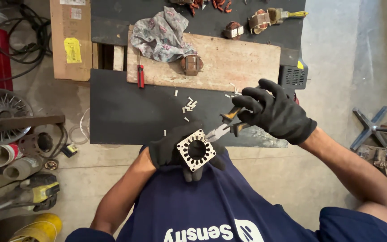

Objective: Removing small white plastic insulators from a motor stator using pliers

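The square grey metal plate with a round hole and slots (196, 150) sits in the gloved left hand (175, 150), fingers wrapped tight round it, just past the near edge of the black counter (126, 112). The gloved right hand (276, 112) squeezes orange-handled pliers (225, 125), tip at the plate's top right corner. I think a steady plate and small, gentle tugs work best. Little white bits (189, 105) lie mid-counter.
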